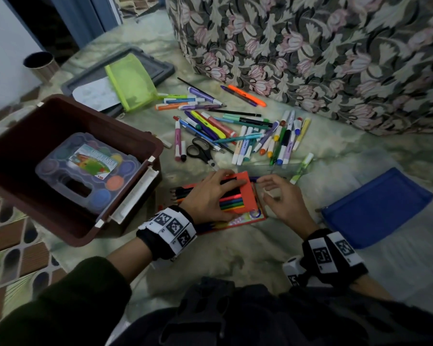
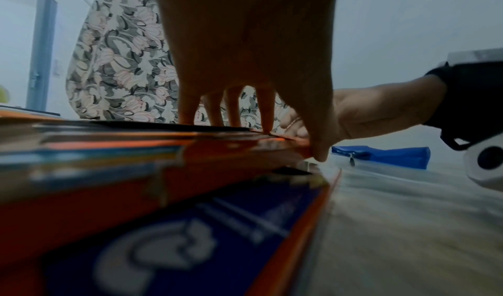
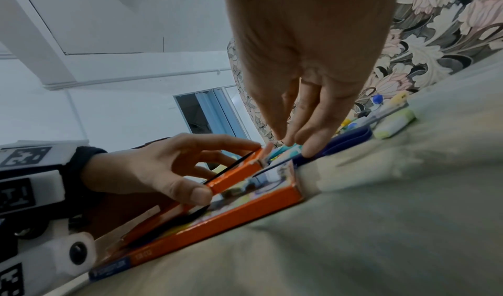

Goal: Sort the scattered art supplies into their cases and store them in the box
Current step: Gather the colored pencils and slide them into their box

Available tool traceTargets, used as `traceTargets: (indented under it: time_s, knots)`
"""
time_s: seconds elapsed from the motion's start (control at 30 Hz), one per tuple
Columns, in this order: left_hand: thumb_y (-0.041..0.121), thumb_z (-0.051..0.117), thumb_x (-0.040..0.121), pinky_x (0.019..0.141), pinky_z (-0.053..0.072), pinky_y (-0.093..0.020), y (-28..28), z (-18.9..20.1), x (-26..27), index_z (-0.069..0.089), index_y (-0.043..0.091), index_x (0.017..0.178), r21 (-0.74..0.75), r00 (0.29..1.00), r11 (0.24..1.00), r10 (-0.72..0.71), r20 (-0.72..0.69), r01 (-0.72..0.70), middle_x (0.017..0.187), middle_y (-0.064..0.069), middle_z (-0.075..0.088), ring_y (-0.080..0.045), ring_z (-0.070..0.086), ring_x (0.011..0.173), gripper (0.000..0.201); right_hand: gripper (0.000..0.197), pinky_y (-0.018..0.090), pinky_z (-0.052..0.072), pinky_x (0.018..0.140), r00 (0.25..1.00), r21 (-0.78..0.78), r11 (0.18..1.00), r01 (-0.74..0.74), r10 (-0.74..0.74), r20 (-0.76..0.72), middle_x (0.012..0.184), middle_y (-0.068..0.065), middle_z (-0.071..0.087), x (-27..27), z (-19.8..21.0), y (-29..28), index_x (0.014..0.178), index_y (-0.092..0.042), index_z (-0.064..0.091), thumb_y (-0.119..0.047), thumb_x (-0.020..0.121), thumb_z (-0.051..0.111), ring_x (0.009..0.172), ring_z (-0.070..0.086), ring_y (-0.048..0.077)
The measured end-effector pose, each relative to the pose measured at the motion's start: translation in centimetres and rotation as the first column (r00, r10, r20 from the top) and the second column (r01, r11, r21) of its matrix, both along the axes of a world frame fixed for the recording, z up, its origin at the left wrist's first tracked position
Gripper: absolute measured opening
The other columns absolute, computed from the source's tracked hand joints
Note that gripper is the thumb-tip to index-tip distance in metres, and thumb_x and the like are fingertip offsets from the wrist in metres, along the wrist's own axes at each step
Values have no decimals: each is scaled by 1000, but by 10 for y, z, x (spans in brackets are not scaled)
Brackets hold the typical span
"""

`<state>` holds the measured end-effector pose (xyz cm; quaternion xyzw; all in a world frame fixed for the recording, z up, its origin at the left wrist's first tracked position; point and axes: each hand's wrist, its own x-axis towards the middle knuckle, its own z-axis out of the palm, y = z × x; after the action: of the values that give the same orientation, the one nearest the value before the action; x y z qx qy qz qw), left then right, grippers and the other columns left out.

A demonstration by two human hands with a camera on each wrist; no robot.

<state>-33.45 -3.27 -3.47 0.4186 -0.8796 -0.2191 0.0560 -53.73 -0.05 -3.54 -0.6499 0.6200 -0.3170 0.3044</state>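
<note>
the left hand (image 1: 211,196) lay over a small orange pencil case (image 1: 238,193), fingers spread along its top and thumb curled against its near edge, so it held the case from above. that case sat on top of a larger orange flat box (image 3: 217,221) resting on the pale bedcover (image 1: 235,258), with coloured pencils (image 1: 231,203) showing through the case's window and dark pencil ends sticking out to the left. the case's long axis ran left to right, roughly across the person's front, and its open end seemed to face right, though the flap itself was hard to make out.

the right hand (image 1: 283,198) hovered just right of that end, fingers loosely extended and holding nothing; in the right wrist view its fingertips (image 3: 310,150) reached down close to the case's corner. it was the nearer hand to that end, so any closing or feeding of pencils would likely fall to it, moving leftward along the case's length while the left hand steadied.

the brown storage box (image 1: 145,146) stood open at the left, a clear paint set (image 1: 85,171) already inside. the loose pens and markers (image 1: 248,131) and scissors (image 1: 201,151) lay farther off, a blue pouch (image 1: 375,208) to the right, a green mesh pouch (image 1: 131,83) far left.
</note>
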Motion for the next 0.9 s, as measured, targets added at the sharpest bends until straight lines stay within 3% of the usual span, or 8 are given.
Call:
traceTargets:
  time_s: [0.17, 0.33, 0.43, 0.5, 0.7, 0.8, 0.9]
  knots:
    - [44, 76, 68, 102, 38, -37, -2, 4, 16, 37, 22, 139, 7, 991, 997, 79, -106, -79, 140, -10, 33, -26, 37, 126, 84, 49, 29, 38, 91, 960, 89, 972, -219, 231, -159, 129, 6, 53, 0, -6, -6, 129, -13, 49, -18, 84, 67, 119, 46, 22]
    - [39, 79, 66, 103, 38, -38, -3, 7, 24, 39, 18, 138, 2, 975, 993, 119, -187, -121, 138, -13, 35, -27, 39, 126, 85, 79, 18, 24, 90, 911, 188, 938, -291, 332, -244, 139, 7, 42, 4, -9, -13, 140, -13, 35, -34, 76, 75, 128, 34, 21]
    - [38, 79, 66, 103, 39, -39, -3, 8, 25, 40, 16, 138, -6, 969, 992, 125, -213, -129, 138, -14, 36, -27, 39, 126, 85, 98, 19, 22, 98, 849, 242, 883, -402, 458, -263, 139, 3, 38, 11, -8, -13, 141, -15, 33, -47, 62, 82, 128, 29, 18]
    - [39, 78, 67, 104, 38, -38, -2, 8, 25, 40, 16, 138, -7, 968, 992, 123, -220, -128, 138, -13, 36, -27, 39, 127, 85, 101, 22, 21, 100, 776, 271, 857, -438, 513, -367, 138, 2, 37, 14, -9, -11, 142, -17, 32, -53, 60, 79, 126, 27, 19]
    - [40, 78, 67, 105, 35, -34, -2, 5, 27, 39, 19, 139, 9, 969, 992, 122, -214, -123, 140, -11, 34, -25, 36, 128, 85, 105, 32, 23, 102, 646, 349, 869, -350, 494, -582, 137, 4, 28, -3, -5, -9, 143, -19, 24, -66, 62, 70, 125, 25, 24]
    - [40, 78, 68, 105, 34, -33, -2, 4, 26, 40, 17, 138, -7, 972, 994, 102, -212, -106, 139, -11, 35, -25, 37, 128, 83, 111, 31, 19, 107, 671, 332, 891, -309, 452, -588, 141, 5, 23, -14, -2, -6, 146, -19, 19, -70, 61, 68, 129, 22, 24]
    - [40, 77, 69, 106, 36, -38, 0, 2, 24, 40, 18, 138, 3, 979, 996, 90, -181, -91, 140, -11, 34, -26, 36, 128, 82, 112, 30, 13, 110, 694, 289, 883, -370, 469, -546, 148, 2, 22, -8, -1, -2, 147, -19, 17, -70, 61, 68, 134, 21, 20]
